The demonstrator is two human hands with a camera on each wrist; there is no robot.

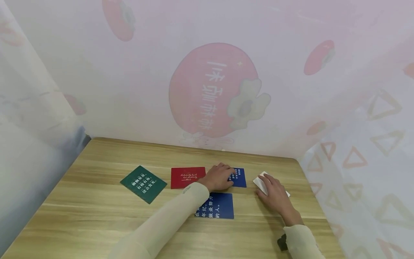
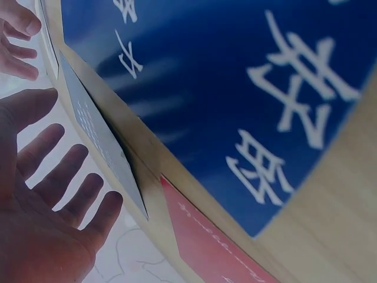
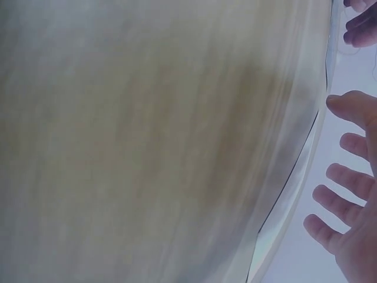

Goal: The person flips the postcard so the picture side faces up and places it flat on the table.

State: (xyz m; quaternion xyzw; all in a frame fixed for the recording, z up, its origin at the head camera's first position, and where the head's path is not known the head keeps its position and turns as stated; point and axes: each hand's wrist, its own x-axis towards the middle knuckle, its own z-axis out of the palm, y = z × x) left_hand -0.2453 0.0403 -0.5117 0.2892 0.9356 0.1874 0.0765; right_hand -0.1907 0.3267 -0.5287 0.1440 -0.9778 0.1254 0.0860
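In the head view my left hand (image 1: 220, 178) reaches over a small blue card (image 1: 240, 178) with white characters, covering its left part. Its fingers are loosely spread in the left wrist view, with no card gripped between them. My right hand (image 1: 275, 194) lies over a white card (image 1: 260, 183), hiding most of it. The right wrist view shows that hand's fingers (image 3: 347, 180) apart and slightly bent. Whether either hand presses on its card I cannot tell. Below my left wrist lies a larger blue card (image 1: 223, 207), partly hidden by the sleeve.
A red card (image 1: 185, 176) lies left of my left hand, and a green card (image 1: 143, 184) turned at an angle lies farther left. All are on a wood-grain table (image 1: 97, 169). A pale printed curtain (image 1: 145, 90) hangs behind the table and along its sides.
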